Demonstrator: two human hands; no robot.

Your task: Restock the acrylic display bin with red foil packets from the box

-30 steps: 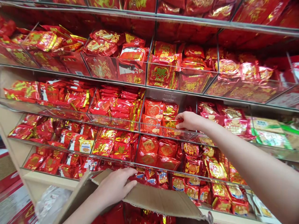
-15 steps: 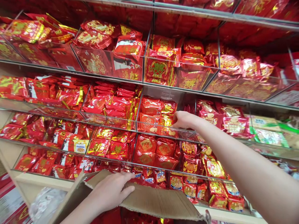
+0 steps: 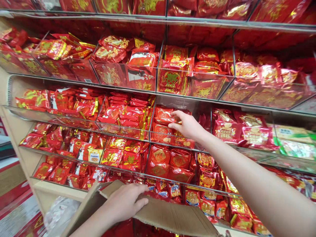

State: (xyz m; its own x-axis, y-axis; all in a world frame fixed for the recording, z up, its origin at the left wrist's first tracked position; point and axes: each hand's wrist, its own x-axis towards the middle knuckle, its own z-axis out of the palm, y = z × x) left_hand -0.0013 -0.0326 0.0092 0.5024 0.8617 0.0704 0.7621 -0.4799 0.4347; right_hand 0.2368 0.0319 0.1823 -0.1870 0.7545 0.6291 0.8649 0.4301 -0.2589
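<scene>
- While the left hand [image 3: 128, 201] lies on the flap [image 3: 176, 213] of the box [image 3: 85, 210], the right hand [image 3: 188, 125] reaches into a middle bin at its red packets [image 3: 163, 116].
- Right thumb and forefinger are parted at the packets' edge; I cannot tell whether they touch, and the remaining fingers are mostly hidden.
- Left thumb and fingers are spread apart over the board; any grip underneath cannot be judged.
- Step in hand, as I read it: handling the packets within that bin. They sit in two rows against its left divider [image 3: 152, 113], with bare back wall visible behind.
- A next move there would call for fingertips kept low and a light touch, since the wrappers look slippery and easily creased.
- In the way: the clear front lip [image 3: 161, 138] below the hand and the shelf edge [image 3: 187, 96] above.
- Around: maroon packs [image 3: 254, 135] to the right, green packs [image 3: 296, 148] beyond, a plastic bag [image 3: 60, 212] left of the box.
</scene>
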